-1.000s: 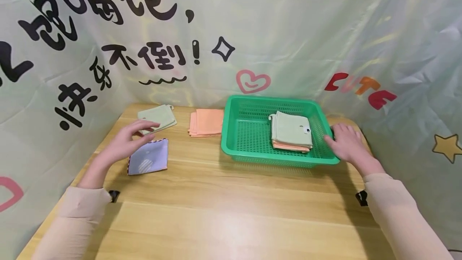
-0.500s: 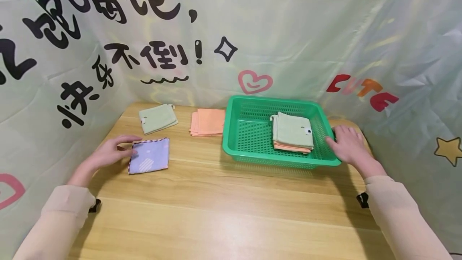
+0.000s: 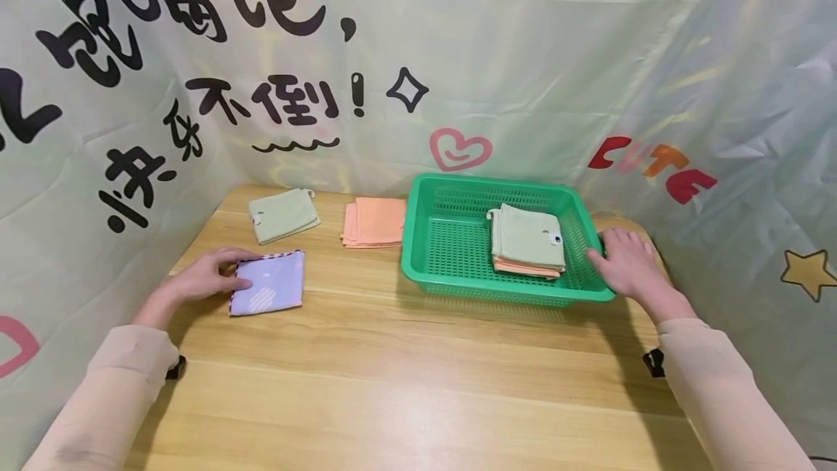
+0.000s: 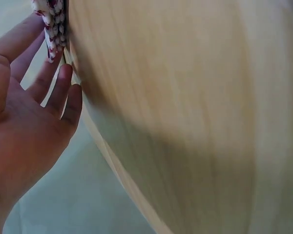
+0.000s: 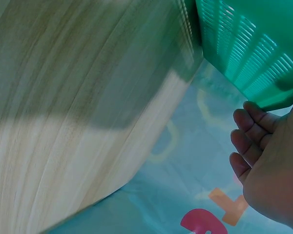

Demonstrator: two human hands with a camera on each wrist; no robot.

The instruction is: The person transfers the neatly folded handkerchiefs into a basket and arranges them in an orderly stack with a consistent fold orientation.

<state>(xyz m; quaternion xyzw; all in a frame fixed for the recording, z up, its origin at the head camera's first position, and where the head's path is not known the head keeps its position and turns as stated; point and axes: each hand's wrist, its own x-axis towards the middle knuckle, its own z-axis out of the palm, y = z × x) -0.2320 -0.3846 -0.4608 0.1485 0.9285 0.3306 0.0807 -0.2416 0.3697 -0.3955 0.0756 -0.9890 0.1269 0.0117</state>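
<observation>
At the table's left, my left hand (image 3: 203,276) pinches the left edge of a folded purple towel (image 3: 277,286), thumb on top and fingers at its side. In the left wrist view only the towel's trimmed folded edge (image 4: 53,24) shows, between the thumb and fingers. My right hand (image 3: 631,264) grips the right rim of a green plastic basket (image 3: 477,287), with the fingers curled under the rim (image 5: 271,105) in the right wrist view. Inside the basket, toward its right, a folded pale green towel (image 3: 526,233) lies on folded orange cloth (image 3: 523,267).
Behind the purple towel lies another folded pale green towel (image 3: 284,215). A folded orange towel (image 3: 375,222) sits just left of the basket, by its wall. Printed fabric (image 3: 523,57) encloses the wooden table (image 3: 418,376) at the back and sides.
My left hand has come down from above the pale green towel to the purple towel's left edge and taken hold of it. The right hand stays on the basket rim.
</observation>
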